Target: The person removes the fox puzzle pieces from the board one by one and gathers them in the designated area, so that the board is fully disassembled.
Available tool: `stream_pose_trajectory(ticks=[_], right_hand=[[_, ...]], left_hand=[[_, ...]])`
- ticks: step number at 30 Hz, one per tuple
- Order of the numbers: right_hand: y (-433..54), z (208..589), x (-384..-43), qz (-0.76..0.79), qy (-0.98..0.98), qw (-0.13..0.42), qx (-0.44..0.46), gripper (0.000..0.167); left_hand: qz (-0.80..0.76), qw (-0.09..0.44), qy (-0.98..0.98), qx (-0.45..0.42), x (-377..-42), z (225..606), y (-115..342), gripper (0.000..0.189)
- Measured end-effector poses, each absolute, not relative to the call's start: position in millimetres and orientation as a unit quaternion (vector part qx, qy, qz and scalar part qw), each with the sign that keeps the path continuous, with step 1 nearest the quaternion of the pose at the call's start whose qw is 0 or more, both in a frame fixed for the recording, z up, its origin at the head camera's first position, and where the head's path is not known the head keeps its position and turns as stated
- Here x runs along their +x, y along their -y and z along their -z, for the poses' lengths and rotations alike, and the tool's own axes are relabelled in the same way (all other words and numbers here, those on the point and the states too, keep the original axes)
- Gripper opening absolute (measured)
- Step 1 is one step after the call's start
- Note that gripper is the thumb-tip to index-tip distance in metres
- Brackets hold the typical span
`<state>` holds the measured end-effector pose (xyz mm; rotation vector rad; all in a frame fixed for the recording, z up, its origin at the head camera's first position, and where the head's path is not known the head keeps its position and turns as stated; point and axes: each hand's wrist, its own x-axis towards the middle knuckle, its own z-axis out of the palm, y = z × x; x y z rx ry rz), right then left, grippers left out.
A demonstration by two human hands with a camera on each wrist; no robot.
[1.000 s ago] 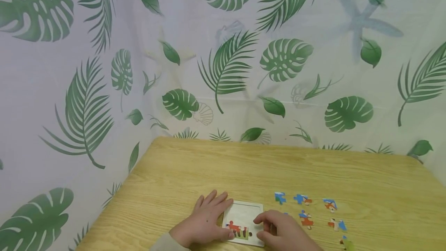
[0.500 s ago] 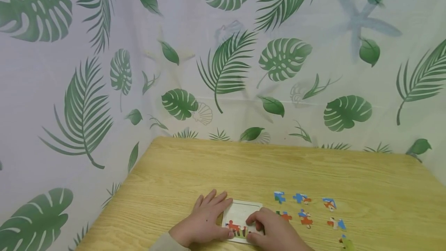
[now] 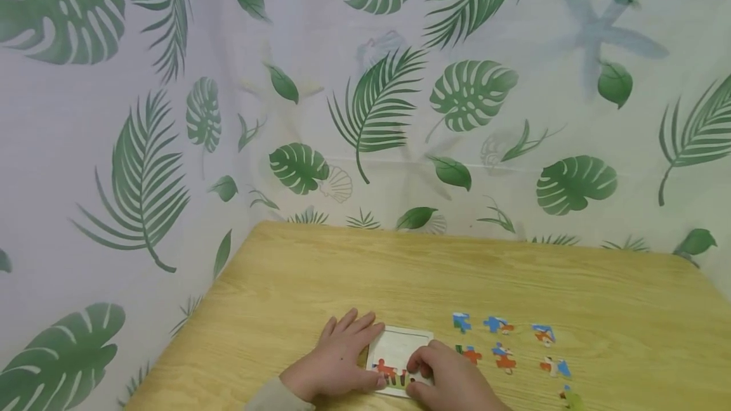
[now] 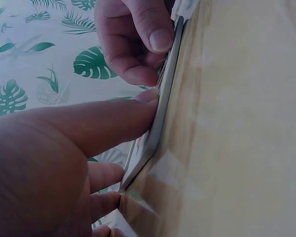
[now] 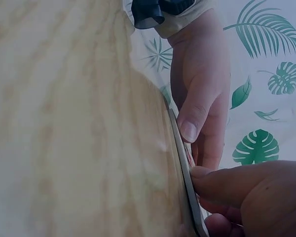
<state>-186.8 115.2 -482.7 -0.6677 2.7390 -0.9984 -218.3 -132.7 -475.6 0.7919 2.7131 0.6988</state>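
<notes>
In the head view a shallow white puzzle tray point(image 3: 407, 341) lies at the table's near edge, with joined red and green jigsaw pieces point(image 3: 387, 370) along its bottom. My left hand point(image 3: 337, 360) rests at the tray's left side, fingers spread, thumb over the lower left corner. My right hand point(image 3: 451, 376) is over the lower right part of the tray, with thumb and curled index finger at a puzzle piece mostly hidden under them. In the left wrist view the left thumb point(image 4: 118, 118) lies on the tray rim; the right wrist view shows the right thumb point(image 5: 212, 185) against it.
Several loose jigsaw pieces lie to the right of the tray, among them a blue and green one point(image 3: 461, 321), a red one point(image 3: 504, 358) and a light green one point(image 3: 571, 398). A leaf-patterned curtain point(image 3: 388, 113) stands behind the wooden table point(image 3: 331, 265).
My right hand has moved left and down onto the lower right piece in the tray, its thumb and index finger closer together, uncovering a red loose piece. My left hand stays put.
</notes>
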Motion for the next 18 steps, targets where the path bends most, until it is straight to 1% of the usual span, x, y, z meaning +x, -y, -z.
stream_pose_trajectory(ticks=[5,11,18], right_hand=[[-114.1,482.5,-186.3,0.331,-0.914,0.078,-0.219,0.020],[-111.7,483.9,-186.8,0.333,-0.912,0.071,-0.229,0.016],[-110.2,483.3,-187.7,0.335,-0.914,0.081,-0.215,0.016]], left_hand=[[-0.234,0.114,-0.927,0.270,-219.2,477.0,131.6,0.089],[-0.232,0.114,-0.927,0.271,-219.1,475.9,131.7,0.089],[-0.229,0.110,-0.927,0.275,-217.7,473.8,130.6,0.082]])
